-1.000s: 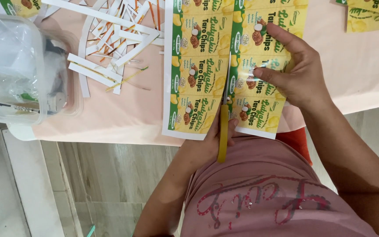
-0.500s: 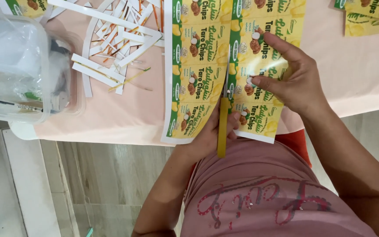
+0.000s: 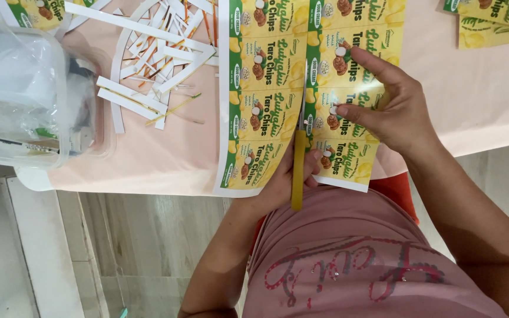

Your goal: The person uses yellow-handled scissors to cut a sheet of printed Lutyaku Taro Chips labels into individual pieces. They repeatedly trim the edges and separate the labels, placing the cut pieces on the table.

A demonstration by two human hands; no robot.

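Pale wood floor shows below a pink tabletop point(image 3: 148, 165). From left: clear plastic tub point(image 3: 30, 94), paper offcuts point(image 3: 148, 65), left hand point(image 3: 281, 185) gripping yellow scissors point(image 3: 297, 171), printed label sheet point(image 3: 301, 88) overhanging the edge, right hand point(image 3: 393, 109) pressing it flat, fingers spread.

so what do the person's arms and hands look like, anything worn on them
Both arms are bare to the elbow and beyond: no sleeves reach them in view. The left hand and the right hand wear no gloves, and no rings, watch or bracelets show. The person wears a pink top with glittery lettering.
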